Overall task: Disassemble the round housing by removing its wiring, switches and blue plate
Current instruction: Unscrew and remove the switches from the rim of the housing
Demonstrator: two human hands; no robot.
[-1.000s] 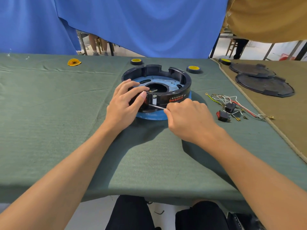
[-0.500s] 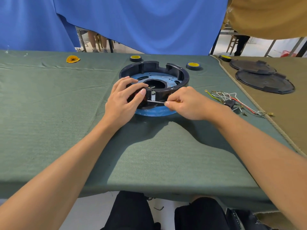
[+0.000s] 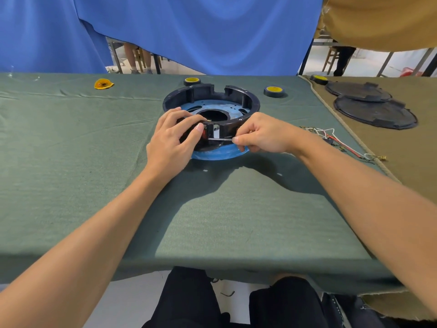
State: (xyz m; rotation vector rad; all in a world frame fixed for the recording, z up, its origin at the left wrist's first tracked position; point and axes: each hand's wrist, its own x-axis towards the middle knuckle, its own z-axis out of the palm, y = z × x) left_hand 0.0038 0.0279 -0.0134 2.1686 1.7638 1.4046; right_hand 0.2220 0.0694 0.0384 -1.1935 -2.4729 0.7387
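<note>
The round black housing (image 3: 248, 100) sits on the green cloth with its blue plate (image 3: 220, 153) under it. My left hand (image 3: 173, 140) grips the housing's near wall, thumb against a red switch set in it. My right hand (image 3: 262, 136) pinches a thin metal tool (image 3: 220, 138) whose tip lies against the wall beside that switch. A bundle of removed wires (image 3: 331, 134) with a switch lies on the cloth to the right, partly behind my right wrist.
Two black-and-yellow wheels (image 3: 192, 80) (image 3: 273, 91) lie behind the housing, a third (image 3: 319, 79) on the tan cloth. Two black round covers (image 3: 373, 112) rest at far right. A yellow piece (image 3: 102, 84) lies far left. Blue curtain hangs behind the table.
My right hand has slid up and closer to the housing wall, holding the tool more level. The left hand keeps its grip. The camera has tilted slightly.
</note>
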